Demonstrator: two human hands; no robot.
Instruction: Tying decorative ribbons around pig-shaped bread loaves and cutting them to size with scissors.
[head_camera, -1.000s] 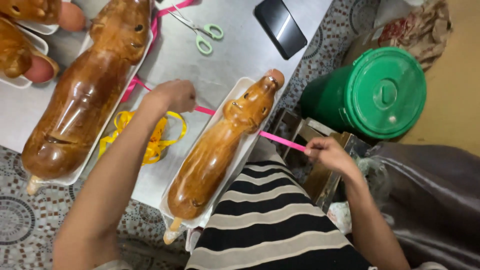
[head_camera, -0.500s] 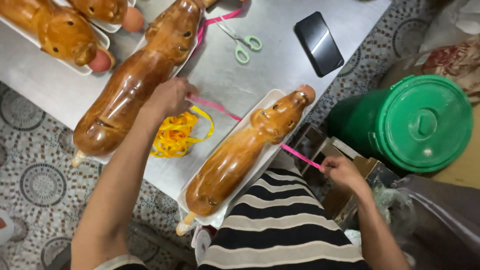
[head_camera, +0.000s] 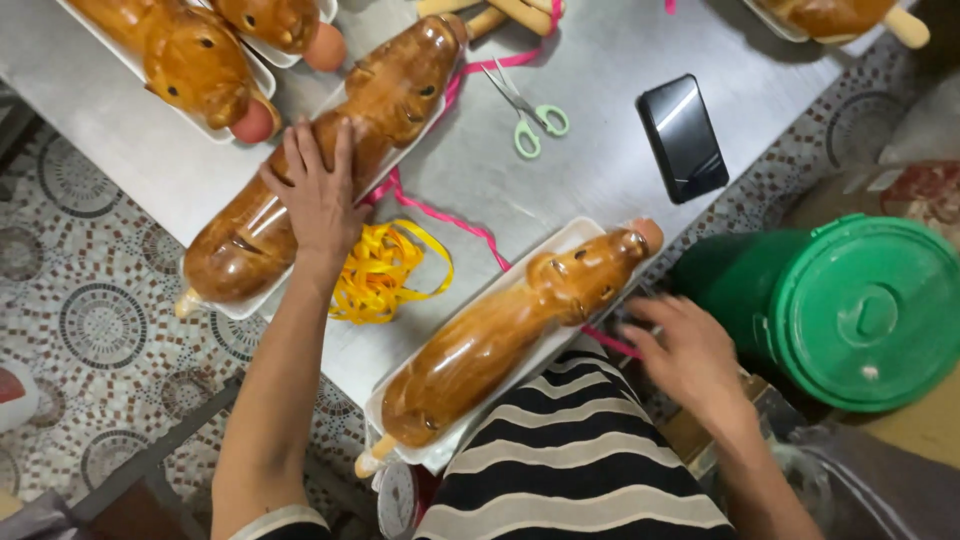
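- I count four long glazed animal-shaped loaves fully or mostly in view, each on a white tray, plus part of a fifth (head_camera: 835, 18) at the top right edge of the steel worktop (head_camera: 600, 150).
- One pair of green-handled scissors (head_camera: 528, 108), one dark phone (head_camera: 682, 137), one bundle of yellow ribbon (head_camera: 380, 272), one pink ribbon (head_camera: 440, 215) trailing across the worktop, and one green lidded bucket (head_camera: 860, 310) just off its right edge.
- My left hand (head_camera: 318, 195) lies flat and wide open, fingers spread, palm pressing on the middle of the wrapped loaf (head_camera: 320, 160) on the left; it grips nothing, only rests on the wrapping.
- My right hand (head_camera: 690, 355) hangs loosely open at the worktop's near edge, just beside the head of the nearest loaf (head_camera: 520, 325); its fingertips are at the pink ribbon where that comes out from under the tray (head_camera: 560, 245), but the hand is blurred and I cannot tell whether it pinches the ribbon.
- The nearest loaf lies diagonally on its tray, head toward the phone, tail over the edge near my striped shirt (head_camera: 570, 460).
- Against half a second ago: the left hand has let go of the pink ribbon and moved up onto the left loaf, and the right hand has come in closer to the near tray.
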